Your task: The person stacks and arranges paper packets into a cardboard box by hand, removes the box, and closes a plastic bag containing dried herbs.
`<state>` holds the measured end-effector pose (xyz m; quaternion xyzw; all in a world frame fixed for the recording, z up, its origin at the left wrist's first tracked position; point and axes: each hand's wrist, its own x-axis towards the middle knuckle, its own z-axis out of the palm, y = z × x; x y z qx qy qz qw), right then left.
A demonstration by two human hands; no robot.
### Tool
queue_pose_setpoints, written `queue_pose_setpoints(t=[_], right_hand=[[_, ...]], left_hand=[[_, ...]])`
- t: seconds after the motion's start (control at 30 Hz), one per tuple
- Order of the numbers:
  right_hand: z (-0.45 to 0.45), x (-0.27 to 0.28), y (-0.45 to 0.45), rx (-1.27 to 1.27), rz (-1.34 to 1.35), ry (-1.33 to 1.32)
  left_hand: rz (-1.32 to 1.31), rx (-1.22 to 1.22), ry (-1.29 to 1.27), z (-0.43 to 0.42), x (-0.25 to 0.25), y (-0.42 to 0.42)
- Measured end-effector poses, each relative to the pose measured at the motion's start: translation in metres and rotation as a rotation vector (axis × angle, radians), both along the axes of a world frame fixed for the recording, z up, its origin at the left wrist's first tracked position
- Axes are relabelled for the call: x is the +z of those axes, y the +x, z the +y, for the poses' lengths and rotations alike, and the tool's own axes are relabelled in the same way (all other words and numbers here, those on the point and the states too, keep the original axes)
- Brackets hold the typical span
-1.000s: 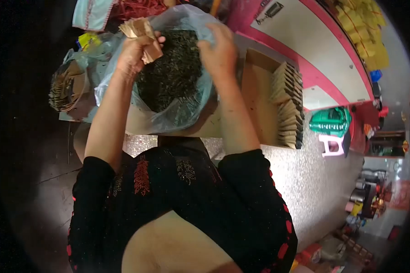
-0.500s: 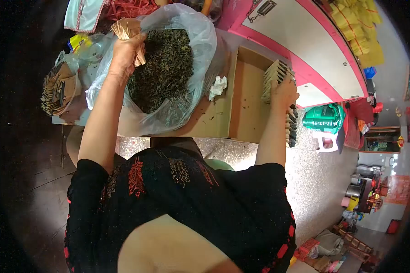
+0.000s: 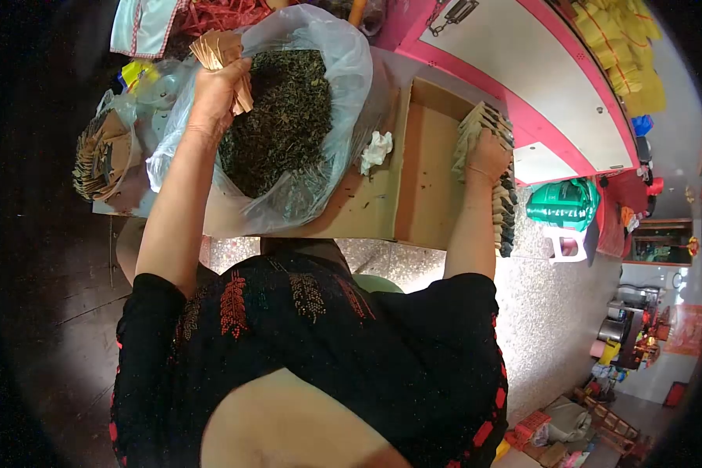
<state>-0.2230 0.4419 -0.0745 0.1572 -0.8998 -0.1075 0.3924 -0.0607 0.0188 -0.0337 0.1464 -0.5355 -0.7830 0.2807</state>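
Note:
My left hand (image 3: 217, 90) is closed around a fanned stack of brown paper pieces (image 3: 217, 51), held over the left edge of a clear plastic bag (image 3: 349, 58). Dark dried leaves (image 3: 285, 117) fill the bag. On the right, my right hand (image 3: 487, 158) has its fingers curled at a row of pale paper packets (image 3: 469, 129) with dark gaps between them. The row stands along the right side of an open cardboard box (image 3: 427, 168). My right fingertips are hidden, so what they pinch does not show.
A crumpled white tissue (image 3: 377, 152) lies between bag and box. At the far left sits a bag of brown paper pieces (image 3: 101, 160). A pink-and-white cabinet (image 3: 515, 58) stands behind the box, with a green sack (image 3: 561, 204) on the right.
My right hand has turned and its fingers have curled further in at the packet row. My left hand keeps its place with the paper stack. The view has shifted slightly.

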Motion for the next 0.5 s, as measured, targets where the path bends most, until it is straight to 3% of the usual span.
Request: queue_pose_setpoints(t=[0.23, 0.5], right_hand=[[0.0025, 0.0022, -0.0010, 0.163, 0.017, -0.045], [0.0061, 0.0009, -0.0037, 0.086, -0.106, -0.082]], left_hand=[[-0.038, -0.015, -0.054, -0.0016, -0.0004, 0.0000], [-0.021, 0.027, -0.165, 0.0023, 0.0045, 0.0024]])
